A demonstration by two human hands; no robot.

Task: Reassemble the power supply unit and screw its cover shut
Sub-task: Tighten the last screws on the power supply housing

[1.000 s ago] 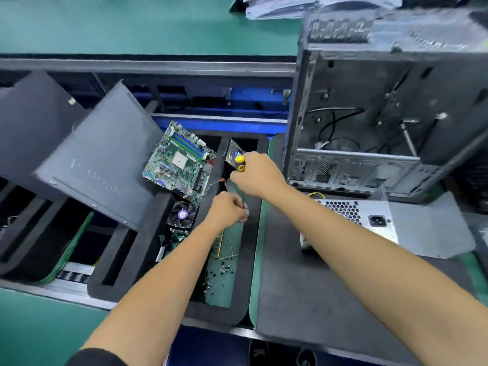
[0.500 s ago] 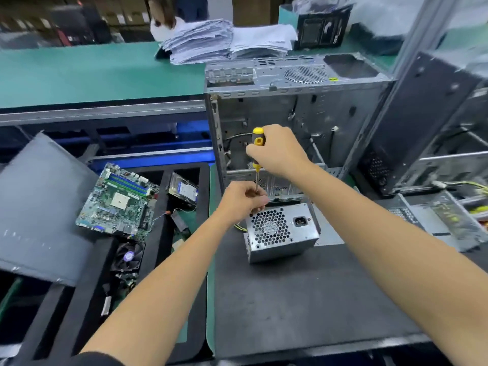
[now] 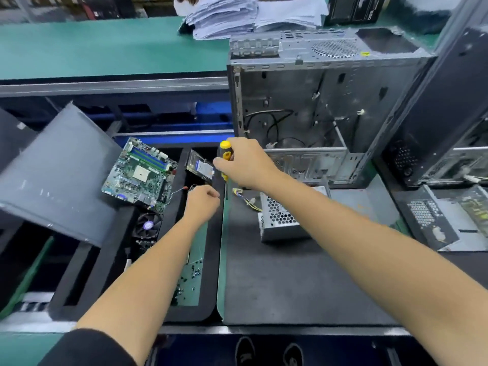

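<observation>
I see the grey metal power supply unit with its honeycomb grille (image 3: 280, 220) lying on the dark work mat (image 3: 290, 281), partly behind my right forearm, yellow-and-black wires (image 3: 247, 199) trailing from its left end; half a second ago both hands were right above it, and now they sit left of it, over the mat's left edge. My right hand (image 3: 244, 165) is curled round the yellow-and-black screwdriver (image 3: 225, 165), shaft pointing down, tip just clear of the mat edge; my left hand (image 3: 202, 204) has its fingers curled in, and I cannot tell whether it pinches anything. It hovers over the black foam tray (image 3: 200, 313), whose green floor holds scattered small dark screws (image 3: 190, 276); the green motherboard (image 3: 140, 173) and a black cooling fan (image 3: 146, 225) lie further left in that tray. Behind the unit stands the open grey computer case (image 3: 303, 107), close to its far side; the mat in front of the unit gives open room.
</observation>
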